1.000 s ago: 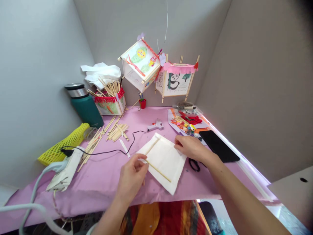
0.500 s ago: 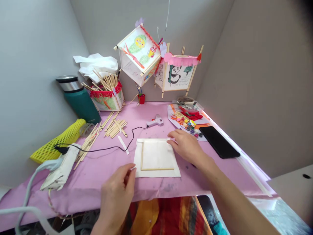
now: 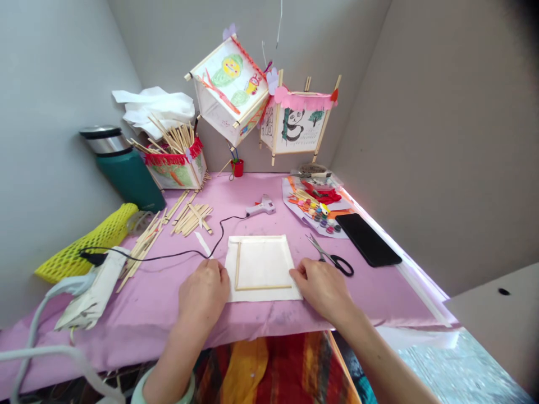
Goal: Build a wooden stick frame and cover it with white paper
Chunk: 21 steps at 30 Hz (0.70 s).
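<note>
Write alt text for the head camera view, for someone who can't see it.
The left hand and right hand rest at the lower edge of a white paper sheet with thin wooden sticks along two sides. Scissors and a glue gun lie nearby on pink cloth; painted paper lanterns hang behind.

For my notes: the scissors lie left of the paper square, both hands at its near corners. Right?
Not quite: the head view shows the scissors right of the paper square, not left. The left hand and right hand are at its near corners.
</note>
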Tool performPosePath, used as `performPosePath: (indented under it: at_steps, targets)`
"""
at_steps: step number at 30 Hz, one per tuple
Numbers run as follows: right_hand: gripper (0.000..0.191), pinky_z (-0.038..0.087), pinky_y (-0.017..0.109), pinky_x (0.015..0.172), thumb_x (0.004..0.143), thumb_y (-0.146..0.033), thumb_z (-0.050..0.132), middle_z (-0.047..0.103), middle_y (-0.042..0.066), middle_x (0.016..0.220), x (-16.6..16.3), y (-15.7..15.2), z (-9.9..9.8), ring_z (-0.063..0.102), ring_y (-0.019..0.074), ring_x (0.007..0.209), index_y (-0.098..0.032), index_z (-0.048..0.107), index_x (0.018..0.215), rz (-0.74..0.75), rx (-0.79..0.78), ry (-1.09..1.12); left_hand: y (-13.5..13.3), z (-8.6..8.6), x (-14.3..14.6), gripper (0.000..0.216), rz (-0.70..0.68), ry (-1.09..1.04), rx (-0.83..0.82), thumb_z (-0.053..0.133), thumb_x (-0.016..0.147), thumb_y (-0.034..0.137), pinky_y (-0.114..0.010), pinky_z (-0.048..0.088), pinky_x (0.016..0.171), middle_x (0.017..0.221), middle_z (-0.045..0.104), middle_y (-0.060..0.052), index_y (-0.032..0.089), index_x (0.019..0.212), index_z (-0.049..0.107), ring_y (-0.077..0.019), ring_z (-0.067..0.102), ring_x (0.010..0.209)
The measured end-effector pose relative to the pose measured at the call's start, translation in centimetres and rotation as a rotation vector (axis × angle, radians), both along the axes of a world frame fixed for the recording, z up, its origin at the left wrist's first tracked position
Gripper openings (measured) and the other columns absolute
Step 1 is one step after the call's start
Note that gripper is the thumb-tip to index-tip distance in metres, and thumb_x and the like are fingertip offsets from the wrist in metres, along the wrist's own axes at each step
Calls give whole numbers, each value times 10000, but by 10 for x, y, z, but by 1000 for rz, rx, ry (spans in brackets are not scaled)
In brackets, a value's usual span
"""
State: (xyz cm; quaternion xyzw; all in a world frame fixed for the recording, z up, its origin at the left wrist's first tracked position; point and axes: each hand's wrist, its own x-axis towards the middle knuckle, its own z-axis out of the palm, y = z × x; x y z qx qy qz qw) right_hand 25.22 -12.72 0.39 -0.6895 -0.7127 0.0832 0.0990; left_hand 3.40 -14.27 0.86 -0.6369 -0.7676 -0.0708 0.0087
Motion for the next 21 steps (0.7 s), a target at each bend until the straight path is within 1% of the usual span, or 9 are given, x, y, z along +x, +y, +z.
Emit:
performPosePath:
  at_steps: [4,8,12,14,15,17,19,21]
  targets:
    - [266,289,283,549,856,-284,479,699,50,680,1,5,1,641,208,685,-201,623,648,-17,9,8,4,-1,0,232,5,-43,28,399,874,261,-304,399,594,853,694,-85,179,855,615,-235,657,762]
    - [287,280,291,544,864,-292,466,702,58,692,2,7,4,644,213,691,-198,619,639,-9,-1,-20,4,3,-3,232,3,-56,33,394,882,275,-304,384,588,875,693,-67,193,853,610,-229,652,768]
    - [328,294,296,554,895,-342,456,686,47,679,8,-6,1,633,215,678,-202,580,625,10,-29,-1,-8,1,-8,213,-66,-71,11,420,895,295,-312,397,605,935,668,-38,214,843,610,-222,642,782]
    - [282,325,292,575,901,-331,473,675,26,700,15,-17,-3,620,202,681,-206,572,669,19,-28,71,-18,-5,-12,172,-81,-87,53,451,892,283,-312,401,601,936,655,-19,225,866,611,-208,635,760]
    - [246,344,289,590,905,-314,479,670,16,724,18,-23,-6,613,191,686,-208,571,702,35,-17,120,-23,-8,-13,156,-98,-97,102,461,893,271,-311,405,604,934,650,-12,229,882,611,-198,629,747]
    - [166,382,282,634,915,-280,484,655,3,793,26,-34,-11,601,170,716,-213,570,790,104,23,220,-33,-15,-14,135,-196,-142,245,474,900,250,-306,423,639,933,637,-10,229,912,607,-180,614,757]
    - [103,412,279,680,923,-265,488,634,9,875,32,-41,-15,593,160,761,-216,572,889,210,76,279,-39,-21,-10,124,-378,-214,368,485,905,227,-298,440,701,933,621,-21,220,936,605,-171,594,812]
    - [106,432,280,712,930,-258,486,611,24,938,37,-46,-18,587,160,796,-219,572,979,312,125,284,-42,-24,-3,121,-554,-266,404,491,907,197,-302,444,745,927,609,-36,207,936,608,-175,567,855]
